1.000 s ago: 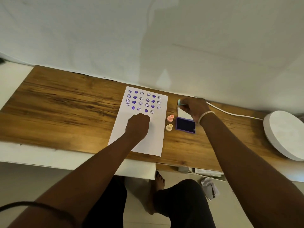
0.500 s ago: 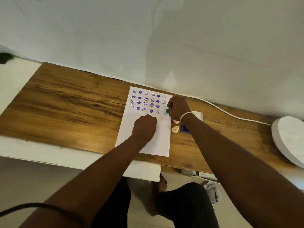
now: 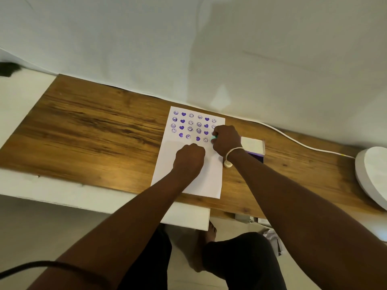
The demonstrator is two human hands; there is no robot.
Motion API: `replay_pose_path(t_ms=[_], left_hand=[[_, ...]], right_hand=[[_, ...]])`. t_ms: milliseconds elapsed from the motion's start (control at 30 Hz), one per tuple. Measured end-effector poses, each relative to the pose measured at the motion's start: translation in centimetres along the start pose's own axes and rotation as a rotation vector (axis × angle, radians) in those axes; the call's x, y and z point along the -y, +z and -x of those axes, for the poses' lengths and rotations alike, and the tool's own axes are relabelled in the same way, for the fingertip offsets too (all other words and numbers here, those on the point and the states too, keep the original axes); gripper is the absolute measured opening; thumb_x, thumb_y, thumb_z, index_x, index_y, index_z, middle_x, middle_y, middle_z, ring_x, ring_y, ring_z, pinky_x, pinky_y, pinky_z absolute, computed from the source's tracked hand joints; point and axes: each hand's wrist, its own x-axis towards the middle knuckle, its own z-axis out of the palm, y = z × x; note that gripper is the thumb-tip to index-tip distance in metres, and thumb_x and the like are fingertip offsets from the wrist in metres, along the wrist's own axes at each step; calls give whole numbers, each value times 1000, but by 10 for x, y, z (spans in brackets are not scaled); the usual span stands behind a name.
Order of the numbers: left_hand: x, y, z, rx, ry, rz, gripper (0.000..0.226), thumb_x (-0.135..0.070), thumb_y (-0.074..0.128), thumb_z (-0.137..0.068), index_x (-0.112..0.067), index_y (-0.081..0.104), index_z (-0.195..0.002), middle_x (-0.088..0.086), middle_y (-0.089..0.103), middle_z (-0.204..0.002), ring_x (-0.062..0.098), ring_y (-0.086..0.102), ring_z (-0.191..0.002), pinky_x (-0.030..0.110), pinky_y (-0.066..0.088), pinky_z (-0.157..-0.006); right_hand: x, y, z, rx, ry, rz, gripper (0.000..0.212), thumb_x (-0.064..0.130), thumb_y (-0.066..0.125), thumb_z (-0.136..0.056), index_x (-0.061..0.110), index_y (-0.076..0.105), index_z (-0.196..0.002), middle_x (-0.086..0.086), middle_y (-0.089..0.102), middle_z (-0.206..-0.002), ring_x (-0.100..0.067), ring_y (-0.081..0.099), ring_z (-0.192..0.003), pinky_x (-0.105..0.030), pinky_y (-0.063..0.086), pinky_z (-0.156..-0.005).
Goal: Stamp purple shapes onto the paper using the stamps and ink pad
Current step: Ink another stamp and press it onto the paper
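A white paper (image 3: 188, 181) lies on the wooden desk (image 3: 94, 130), its upper part covered with rows of purple hearts and smiley faces. My right hand (image 3: 227, 140) grips a teal stamp (image 3: 214, 140) and holds it down on the paper's right edge, in the lowest stamped row. My left hand (image 3: 189, 159) rests as a fist on the middle of the paper, holding nothing. The purple ink pad (image 3: 257, 156) with its white lid (image 3: 252, 145) lies just right of my right wrist, partly hidden by it. A cream stamp (image 3: 227, 163) peeks out under my right wrist.
A white cable (image 3: 293, 139) runs along the back of the desk towards a white round object (image 3: 372, 176) at the right edge. The white wall (image 3: 188, 49) stands close behind. My knee and a foot show below the desk's front edge.
My right hand carried the teal stamp leftwards from the ink pad to the paper and now holds it down on the right edge. The left fist stayed on the paper.
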Motion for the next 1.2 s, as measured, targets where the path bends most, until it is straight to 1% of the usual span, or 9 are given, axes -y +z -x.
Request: replay_pose_path(t_ms=[167, 400, 533, 600, 700, 800, 933, 1067, 1200], left_hand=[[2, 2, -3, 19, -1, -16, 29, -23, 55, -97, -11, 62, -122, 7, 66, -121, 24, 64, -105, 33, 47, -98], [2, 3, -2, -13, 33, -30, 28, -21, 54, -98, -9, 62, -122, 9, 67, -119, 25, 65, -105, 34, 48, -98], [1, -6, 5, -185, 203, -73, 17, -8, 84, -70, -3, 75, -83, 14, 72, -77, 30, 71, -67, 37, 61, -63], [1, -7, 7, -154, 185, -109, 19, -17, 81, -76, -8, 75, -92, 10, 73, -84, 24, 72, -74, 32, 61, -69], [8, 0, 1, 4, 111, -84, 33, -24, 45, -100, -16, 57, -130, 7, 63, -126, 23, 59, -114, 32, 44, -101], [12, -10, -3, 33, 42, 37, 40, -27, 52, -98, -20, 53, -137, 2, 57, -138, 21, 53, -125, 30, 36, -108], [3, -41, -8, 32, 1, 170, 46, -30, 68, -88, -18, 58, -132, 5, 64, -130, 24, 59, -118, 34, 42, -106], [-19, -82, -12, 64, -47, 616, 37, -29, 79, -79, -12, 70, -111, 7, 76, -100, 21, 71, -93, 31, 55, -87], [-45, -107, -5, 219, -56, 1103, 36, -16, 79, -79, -8, 70, -112, 13, 74, -102, 24, 73, -93, 36, 61, -81]], right_hand=[[5, -5, -6, 19, -15, 63, 24, 19, 72, -82, 11, 71, -105, -8, 70, -110, -26, 60, -107, -30, 45, -82], [8, 2, -3, 7, -48, 110, 28, 17, 68, -85, 8, 68, -111, -12, 68, -114, -30, 60, -109, -34, 49, -91], [5, -4, -10, 19, -20, 64, 25, 12, 63, -86, 7, 68, -110, -13, 67, -116, -29, 60, -111, -33, 48, -94], [4, -7, -10, 75, 4, 21, 24, 10, 62, -86, 8, 70, -108, -11, 67, -117, -28, 60, -113, -32, 48, -96], [-1, -22, -8, -73, 224, -300, 17, 11, 71, -79, 11, 75, -95, -7, 71, -107, -23, 64, -103, -29, 51, -90], [-18, -53, -2, -235, 529, -898, 6, 11, 71, -78, 15, 70, -73, -2, 69, -75, -19, 62, -76, -18, 51, -65], [-43, -88, 31, -163, 762, -1806, 9, -4, 65, -83, -2, 66, -91, -16, 65, -93, -24, 64, -88, -27, 57, -84], [-47, -100, 70, -29, 679, -1933, 18, -4, 63, -86, -8, 64, -104, -21, 64, -99, -24, 65, -85, -25, 59, -76], [-38, -103, 90, 69, 484, -1751, 21, -4, 66, -85, -8, 68, -106, -21, 70, -104, -26, 68, -91, -28, 61, -73]])
